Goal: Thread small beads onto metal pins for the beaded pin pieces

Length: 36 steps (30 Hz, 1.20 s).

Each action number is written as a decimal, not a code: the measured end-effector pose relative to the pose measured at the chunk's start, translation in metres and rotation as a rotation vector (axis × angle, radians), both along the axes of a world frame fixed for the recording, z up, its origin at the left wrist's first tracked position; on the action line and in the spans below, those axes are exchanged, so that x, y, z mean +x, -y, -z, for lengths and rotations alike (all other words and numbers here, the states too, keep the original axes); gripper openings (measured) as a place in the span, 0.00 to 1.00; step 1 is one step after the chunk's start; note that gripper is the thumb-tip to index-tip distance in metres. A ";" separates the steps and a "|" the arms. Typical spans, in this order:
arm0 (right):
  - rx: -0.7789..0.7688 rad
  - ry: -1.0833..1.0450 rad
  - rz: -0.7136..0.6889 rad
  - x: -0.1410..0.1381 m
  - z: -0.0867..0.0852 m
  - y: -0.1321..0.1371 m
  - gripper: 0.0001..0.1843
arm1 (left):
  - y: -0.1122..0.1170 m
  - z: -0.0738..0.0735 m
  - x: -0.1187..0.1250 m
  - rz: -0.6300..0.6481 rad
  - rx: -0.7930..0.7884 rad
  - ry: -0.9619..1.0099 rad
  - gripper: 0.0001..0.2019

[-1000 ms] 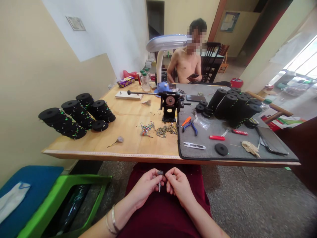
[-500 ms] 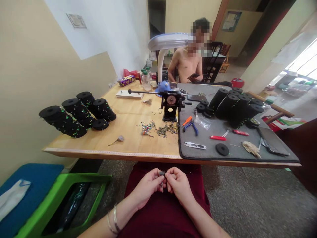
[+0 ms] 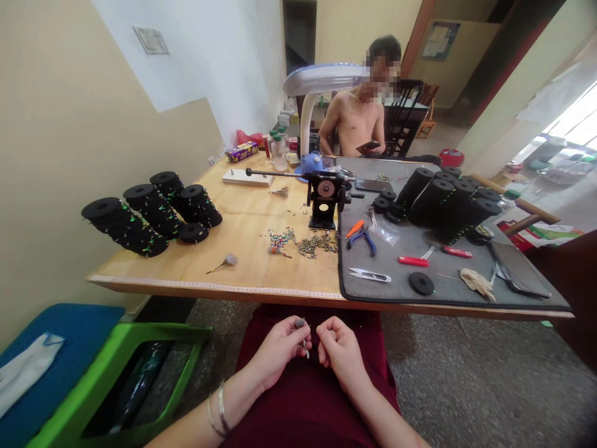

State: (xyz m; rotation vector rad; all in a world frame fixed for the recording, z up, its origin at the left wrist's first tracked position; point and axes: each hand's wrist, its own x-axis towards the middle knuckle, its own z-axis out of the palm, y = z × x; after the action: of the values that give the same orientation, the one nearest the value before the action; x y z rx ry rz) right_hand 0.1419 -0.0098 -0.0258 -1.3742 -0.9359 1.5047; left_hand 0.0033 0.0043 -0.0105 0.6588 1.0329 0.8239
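Both my hands rest over my lap in maroon cloth, below the table's front edge. My left hand (image 3: 278,350) is closed in a pinch on a small grey tufted piece with a thin stem (image 3: 301,330). My right hand (image 3: 339,350) is curled closed just to its right, a small gap apart; whether it holds anything is hidden. On the wooden table (image 3: 196,270) ahead lie a similar tufted piece (image 3: 224,263), a heap of small metal and coloured beads (image 3: 303,242) and a black hand-crank winder (image 3: 325,199).
Stacks of black spools stand at the left (image 3: 149,211) and on the grey mat (image 3: 485,292) at the right (image 3: 448,199). Snips (image 3: 370,274), blue pliers (image 3: 361,236) and red tools lie on the mat. A person sits at the far end holding a phone. A green stool (image 3: 116,373) is at my left.
My hands have drawn slightly apart; the right hand moved off the tufted piece, which stays pinched in my left. The view shifted a little to the right.
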 end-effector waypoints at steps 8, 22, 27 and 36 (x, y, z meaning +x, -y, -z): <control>-0.066 -0.010 -0.088 -0.004 -0.004 0.002 0.18 | -0.001 0.004 -0.001 -0.020 0.011 -0.012 0.13; -0.081 -0.020 -0.094 -0.004 -0.002 -0.002 0.20 | 0.000 0.004 -0.002 0.061 0.155 -0.129 0.10; -0.052 -0.053 -0.081 -0.003 0.000 -0.003 0.20 | 0.000 0.001 -0.002 0.079 0.263 -0.261 0.12; -0.038 -0.067 -0.069 -0.004 0.000 -0.006 0.17 | 0.000 0.003 -0.001 0.134 0.295 -0.269 0.13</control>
State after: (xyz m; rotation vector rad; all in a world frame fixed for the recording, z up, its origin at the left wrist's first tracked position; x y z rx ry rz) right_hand 0.1378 -0.0040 -0.0257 -1.3216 -0.9250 1.6183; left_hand 0.0027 0.0039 -0.0133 1.1019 1.1037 0.7908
